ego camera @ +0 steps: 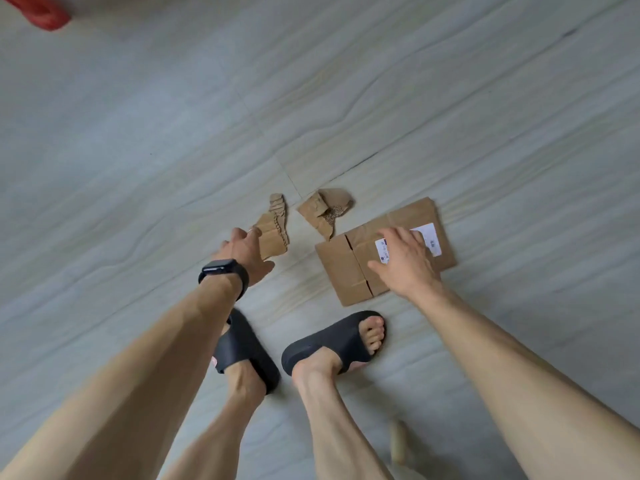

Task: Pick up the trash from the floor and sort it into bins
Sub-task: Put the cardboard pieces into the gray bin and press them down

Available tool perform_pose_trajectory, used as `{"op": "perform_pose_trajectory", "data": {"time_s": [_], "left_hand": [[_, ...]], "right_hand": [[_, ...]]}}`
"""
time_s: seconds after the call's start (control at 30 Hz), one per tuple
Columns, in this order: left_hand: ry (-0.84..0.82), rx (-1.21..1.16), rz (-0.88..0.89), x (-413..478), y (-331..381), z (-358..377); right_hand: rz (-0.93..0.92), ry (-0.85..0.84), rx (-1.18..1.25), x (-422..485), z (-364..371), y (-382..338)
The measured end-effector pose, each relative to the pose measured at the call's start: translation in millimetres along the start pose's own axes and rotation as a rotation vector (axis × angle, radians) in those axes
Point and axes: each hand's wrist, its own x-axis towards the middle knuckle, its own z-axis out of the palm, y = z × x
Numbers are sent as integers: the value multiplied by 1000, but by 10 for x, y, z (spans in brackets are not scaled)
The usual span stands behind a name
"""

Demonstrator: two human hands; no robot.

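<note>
Right hand [405,266] is spread open over the flattened cardboard box [343,268] on the floor [138,168], can't tell if it's touching. Just left of the box, the left hand [244,252] reaches a torn corrugated strip [275,230] with its fingers loose, not gripping anything. A crumpled scrap [323,211] sits just past the box's far-left corner.

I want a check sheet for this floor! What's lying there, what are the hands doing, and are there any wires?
Surface: pale tiled floor with grey streaks.
Job's things: flat box with a white label; torn strip; crumpled scrap. All three are cardboard and lie on the floor.
Clutter: blurred pale thing near the bottom edge, too blurred to tell what.
Hands: left hand open, fingers at the strip; right hand open, spread over the box.
Cables: nothing seen.
Surroundings: red thing in the top left corner; black slides on the feet; watch on the left wrist.
</note>
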Motion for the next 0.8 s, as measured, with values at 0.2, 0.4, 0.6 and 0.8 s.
{"op": "perform_pose_trajectory", "data": {"time_s": [0.2, 0.4, 0.6, 0.8], "left_hand": [[70, -76, -61, 458, 48, 286], [207, -95, -120, 812, 39, 493], [-14, -178, -104, 705, -93, 316], [-117, -153, -35, 562, -378, 142]], "right_hand": [[-63, -49, -303, 807, 373, 126], [-195, 102, -553, 938, 650, 322], [-69, -186, -271, 674, 427, 215], [-212, -115, -140, 592, 131, -132]]}}
